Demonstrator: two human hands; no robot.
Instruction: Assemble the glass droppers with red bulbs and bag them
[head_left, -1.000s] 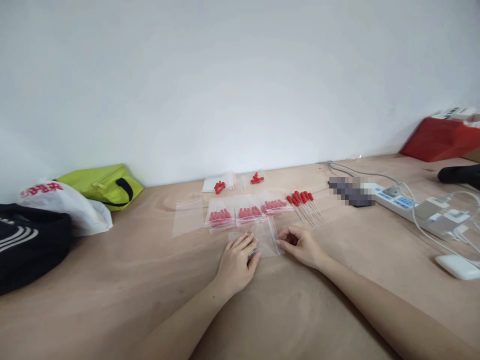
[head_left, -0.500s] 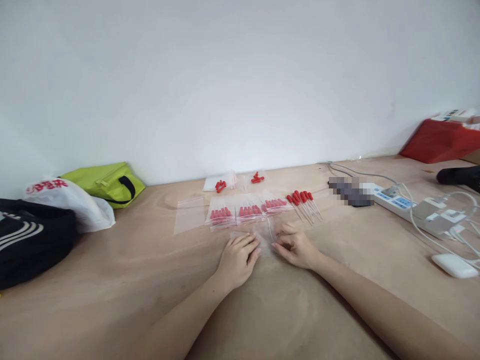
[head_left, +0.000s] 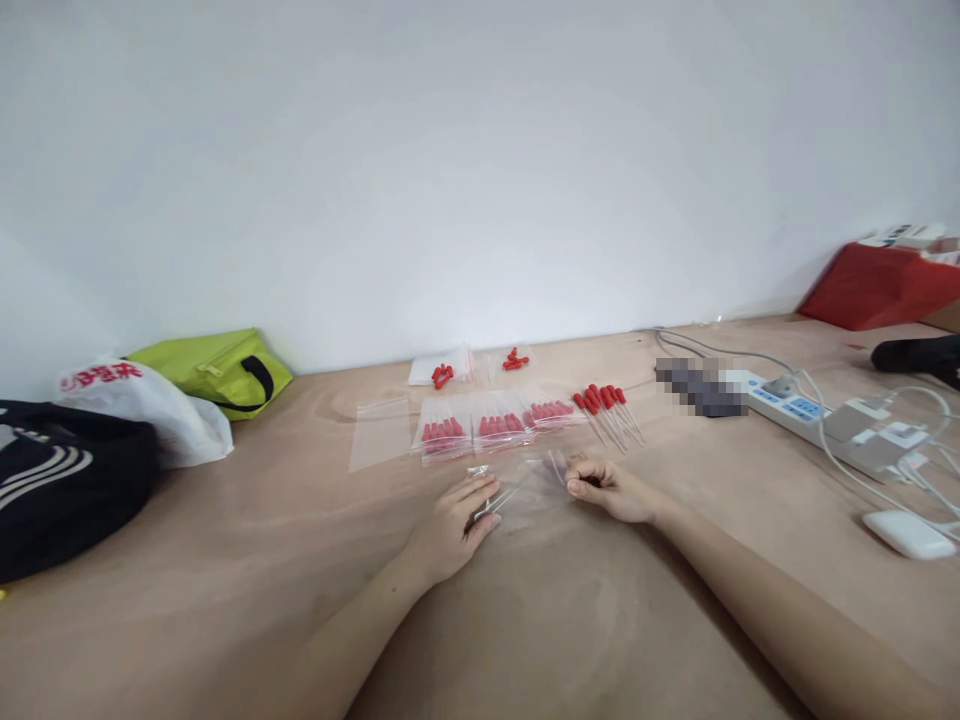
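Observation:
My right hand (head_left: 609, 490) is closed, thumb against fingers, on the right edge of a clear plastic bag (head_left: 534, 488) lying on the table. Thin pale sticks (head_left: 501, 502) show at the bag's left side, beside the fingers of my left hand (head_left: 459, 525). That hand rests palm down over the bag's left end, fingers stretched and thumb apart. Beyond the hands lie filled zip bags (head_left: 501, 425) of red-tipped sticks, side by side. Loose red-tipped sticks (head_left: 606, 405) fan out to their right, and a flat clear bag (head_left: 380, 435) is on the left.
Small red pieces (head_left: 442, 375) lie near the wall, with another group (head_left: 515, 360) beside them. At left are a black bag (head_left: 67, 490), a white plastic bag (head_left: 161, 415) and a green bag (head_left: 225, 370). A power strip (head_left: 787, 405) with cables and a white case (head_left: 910, 535) stand right.
My right hand has moved right with the bag's edge, and my left hand has shifted a little left. The clear bag now spans a wider gap, and thin sticks show by my left hand.

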